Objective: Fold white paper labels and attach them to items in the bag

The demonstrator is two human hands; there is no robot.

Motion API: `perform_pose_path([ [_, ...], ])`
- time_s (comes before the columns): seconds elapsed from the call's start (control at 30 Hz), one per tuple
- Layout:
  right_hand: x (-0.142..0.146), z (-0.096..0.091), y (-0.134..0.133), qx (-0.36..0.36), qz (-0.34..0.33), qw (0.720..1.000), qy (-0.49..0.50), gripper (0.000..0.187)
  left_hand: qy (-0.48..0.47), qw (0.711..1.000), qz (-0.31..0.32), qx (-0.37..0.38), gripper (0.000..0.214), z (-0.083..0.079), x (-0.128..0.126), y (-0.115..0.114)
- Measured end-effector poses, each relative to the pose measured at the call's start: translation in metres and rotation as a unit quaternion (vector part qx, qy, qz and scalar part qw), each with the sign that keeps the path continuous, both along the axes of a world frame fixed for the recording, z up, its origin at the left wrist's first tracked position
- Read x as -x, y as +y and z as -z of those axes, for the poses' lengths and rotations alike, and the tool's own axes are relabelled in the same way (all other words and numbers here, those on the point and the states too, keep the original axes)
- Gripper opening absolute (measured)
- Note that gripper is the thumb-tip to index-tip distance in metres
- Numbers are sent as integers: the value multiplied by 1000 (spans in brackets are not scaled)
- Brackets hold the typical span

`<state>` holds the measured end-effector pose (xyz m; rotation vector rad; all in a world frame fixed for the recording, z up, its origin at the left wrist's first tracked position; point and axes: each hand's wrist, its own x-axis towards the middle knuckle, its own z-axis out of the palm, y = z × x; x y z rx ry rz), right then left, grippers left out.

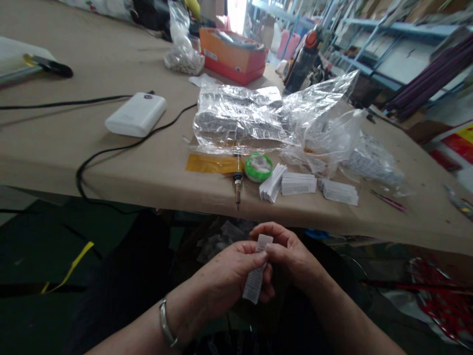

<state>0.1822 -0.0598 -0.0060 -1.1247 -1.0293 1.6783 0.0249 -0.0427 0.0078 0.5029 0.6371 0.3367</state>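
Observation:
Below the table's front edge, my left hand point(225, 276) and my right hand point(291, 256) meet, both pinched on one small white strip point(255, 278) that stands upright between the fingers. A metal bangle point(167, 323) circles my left wrist. On the table just above lie stacks of similar white strips point(298, 183), a soldering iron point(238, 183) with its tip over the edge, and a green round tin point(258, 166).
Brown paper covers the table point(92, 162). Clear plastic bags point(258, 118) hold more packed strips. A white box point(136, 114) with black cables lies left, an orange box point(232, 55) and dark bottle point(303, 61) at the back. Pink tweezers point(389, 201) lie right.

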Motion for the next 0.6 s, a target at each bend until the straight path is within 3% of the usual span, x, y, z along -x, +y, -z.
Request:
perform_pose_path([
  [0.07,-5,1,4,-10,-71,997,41,43,-16,999,28,2,23,-2,2,-1],
  [0.2,-9,4,11,-34,-170,981,92,39,-34,998,55,8,19,-5,4,-5],
  [0.43,-5,18,9,-10,-161,977,138,31,-44,997,52,26,20,0,2,-10],
  [0.53,-4,16,7,22,-147,977,156,30,-46,997,53,25,22,4,2,-9],
  [0.6,-4,10,5,14,-131,984,118,39,-41,998,45,22,25,5,3,-9],
])
